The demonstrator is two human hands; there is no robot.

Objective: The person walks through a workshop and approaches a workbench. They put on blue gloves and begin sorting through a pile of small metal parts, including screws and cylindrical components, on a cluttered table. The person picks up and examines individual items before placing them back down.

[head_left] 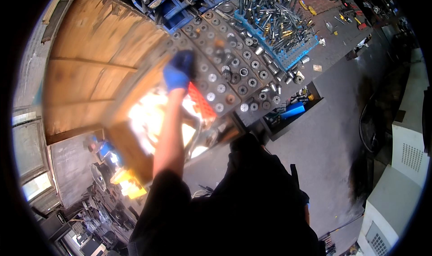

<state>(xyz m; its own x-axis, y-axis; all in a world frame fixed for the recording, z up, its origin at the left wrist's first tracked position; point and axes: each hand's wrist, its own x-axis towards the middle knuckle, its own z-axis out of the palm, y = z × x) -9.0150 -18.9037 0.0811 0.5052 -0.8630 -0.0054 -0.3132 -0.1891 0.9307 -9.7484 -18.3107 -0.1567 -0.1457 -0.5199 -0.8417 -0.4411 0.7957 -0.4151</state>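
My left hand (179, 71), in a blue glove with dark fingers, reaches over the left part of a metal rack (215, 89). Motion smears its fingers, so their grip cannot be made out. Several round slotted metal collets (252, 82) sit in rows in the rack, to the right of this hand. Just below the glove lies a red perforated piece (201, 102), partly hidden by my wrist. My right hand (306, 197) hangs low beside my dark clothing; only a bit of dark glove and wrist shows, its fingers hidden.
A blue perforated crate (294, 53) full of cutters and drill bits stands at the far right of the rack. Blue bins (177, 20) line the back. An open drawer (317, 98) juts out at the bench front. Wooden panelling (90, 67) rises on the left.
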